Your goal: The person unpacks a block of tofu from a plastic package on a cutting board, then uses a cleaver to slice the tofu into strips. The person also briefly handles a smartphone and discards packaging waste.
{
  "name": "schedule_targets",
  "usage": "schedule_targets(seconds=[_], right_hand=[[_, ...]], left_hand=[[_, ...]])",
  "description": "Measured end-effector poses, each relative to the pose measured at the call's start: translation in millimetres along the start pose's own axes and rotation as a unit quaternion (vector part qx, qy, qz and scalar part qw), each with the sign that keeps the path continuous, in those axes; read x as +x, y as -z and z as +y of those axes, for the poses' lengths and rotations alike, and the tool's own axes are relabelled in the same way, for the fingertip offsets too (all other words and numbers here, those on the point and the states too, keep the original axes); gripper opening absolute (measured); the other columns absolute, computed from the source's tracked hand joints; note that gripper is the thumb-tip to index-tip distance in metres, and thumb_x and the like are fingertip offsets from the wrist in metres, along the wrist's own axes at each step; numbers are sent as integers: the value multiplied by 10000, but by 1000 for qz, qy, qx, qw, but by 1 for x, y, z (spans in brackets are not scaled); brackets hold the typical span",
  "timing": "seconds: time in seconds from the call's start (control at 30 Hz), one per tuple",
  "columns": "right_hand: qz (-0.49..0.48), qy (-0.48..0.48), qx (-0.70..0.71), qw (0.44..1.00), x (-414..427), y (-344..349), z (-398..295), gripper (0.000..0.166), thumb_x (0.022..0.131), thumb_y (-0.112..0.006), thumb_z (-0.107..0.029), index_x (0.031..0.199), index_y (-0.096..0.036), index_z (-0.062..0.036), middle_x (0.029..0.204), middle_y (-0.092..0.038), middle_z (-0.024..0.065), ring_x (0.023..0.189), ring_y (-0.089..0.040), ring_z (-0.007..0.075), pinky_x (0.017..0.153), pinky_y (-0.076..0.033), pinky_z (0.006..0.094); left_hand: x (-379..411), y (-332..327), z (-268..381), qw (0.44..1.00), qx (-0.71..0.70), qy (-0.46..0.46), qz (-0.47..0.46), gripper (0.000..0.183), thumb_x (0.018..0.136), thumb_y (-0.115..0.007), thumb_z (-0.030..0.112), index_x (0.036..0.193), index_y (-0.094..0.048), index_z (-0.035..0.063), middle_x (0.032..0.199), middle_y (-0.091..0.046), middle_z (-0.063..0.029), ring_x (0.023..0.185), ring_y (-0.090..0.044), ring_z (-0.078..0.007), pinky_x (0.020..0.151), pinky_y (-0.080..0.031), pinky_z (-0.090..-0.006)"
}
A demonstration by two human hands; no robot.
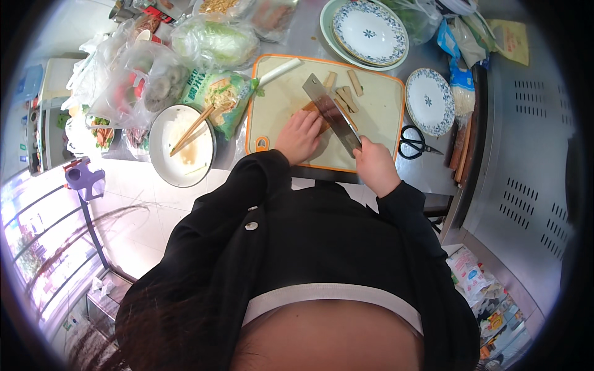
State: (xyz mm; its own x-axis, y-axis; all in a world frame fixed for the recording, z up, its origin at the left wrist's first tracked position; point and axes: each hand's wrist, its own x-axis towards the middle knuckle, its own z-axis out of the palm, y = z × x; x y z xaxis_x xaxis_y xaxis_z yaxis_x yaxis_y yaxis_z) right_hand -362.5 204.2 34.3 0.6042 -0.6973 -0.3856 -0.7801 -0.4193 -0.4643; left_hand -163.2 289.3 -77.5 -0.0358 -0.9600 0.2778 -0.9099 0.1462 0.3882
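Note:
My right hand (pixel 377 166) grips the handle of a Chinese cleaver (pixel 333 115). Its broad blade slants up and left over a cream cutting board (pixel 278 99) with an orange rim. Just left of the blade, the curled fingers of my left hand (pixel 300 137) hold down an orange-brown piece of food (pixel 304 107), mostly hidden by fingers and blade. Beyond the cleaver lie several pale brown food strips (pixel 345 98), with one more strip (pixel 355 83) apart from them. A white stalk, perhaps scallion (pixel 280 72), rests along the board's far left edge.
Left of the board stand a white bowl (pixel 181 162) with chopsticks (pixel 192 130), a green food packet (pixel 225 97) and bagged lettuce (pixel 213 44). Patterned plates (pixel 370 33) are stacked behind. At right are another plate (pixel 429 102) and black-handled scissors (pixel 413 143).

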Motion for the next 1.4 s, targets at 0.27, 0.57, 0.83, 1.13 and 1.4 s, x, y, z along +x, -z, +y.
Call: schedule_targets(seconds=[0.27, 0.57, 0.83, 1.13, 1.4], right_hand=[[-7, 14, -20, 1000, 8, -13, -1, 110, 835, -564, -38, 915, -560, 37, 718, -628, 267, 724, -629, 461, 670, -495, 539], [-6, -2, -19, 1000, 34, -43, 7, 97, 808, -565, -32, 873, -578, 39, 752, -643, 273, 752, -640, 452, 691, -505, 532], [17, -20, 122, 992, 35, -41, 39, 209, 836, -625, -125, 948, -605, 50, 759, -640, 266, 760, -626, 458, 708, -500, 522], [17, 9, 8, 1000, -4, 2, -9, 194, 886, -608, -145, 941, -582, 40, 733, -630, 254, 729, -616, 451, 654, -490, 508], [0, 3, -28, 1000, -2, -12, -15, 93, 856, -573, -59, 894, -561, 26, 713, -635, 257, 720, -636, 451, 671, -501, 536]], left_hand=[[0, -2, -1, 1000, 9, -10, -12, 489, 798, -676, 241, 1211, -578, -2, 1260, -549, -134, 1211, -471, -317, 1081, -371, -431], [-2, -7, -3, 1000, 17, -19, -4, 513, 808, -673, 254, 1237, -560, -3, 1282, -535, -134, 1221, -460, -324, 1087, -359, -434], [-3, 0, 0, 1000, -1, 3, -14, 559, 793, -686, 258, 1267, -534, 3, 1291, -513, -135, 1243, -445, -322, 1107, -339, -433], [-10, 7, 0, 1000, -18, -5, -3, 564, 745, -703, 198, 1255, -533, 29, 1293, -517, -116, 1249, -457, -310, 1094, -366, -457], [-8, 4, -6, 999, 9, -33, 2, 509, 762, -696, 213, 1216, -575, 19, 1250, -555, -110, 1191, -487, -301, 1074, -381, -433]])
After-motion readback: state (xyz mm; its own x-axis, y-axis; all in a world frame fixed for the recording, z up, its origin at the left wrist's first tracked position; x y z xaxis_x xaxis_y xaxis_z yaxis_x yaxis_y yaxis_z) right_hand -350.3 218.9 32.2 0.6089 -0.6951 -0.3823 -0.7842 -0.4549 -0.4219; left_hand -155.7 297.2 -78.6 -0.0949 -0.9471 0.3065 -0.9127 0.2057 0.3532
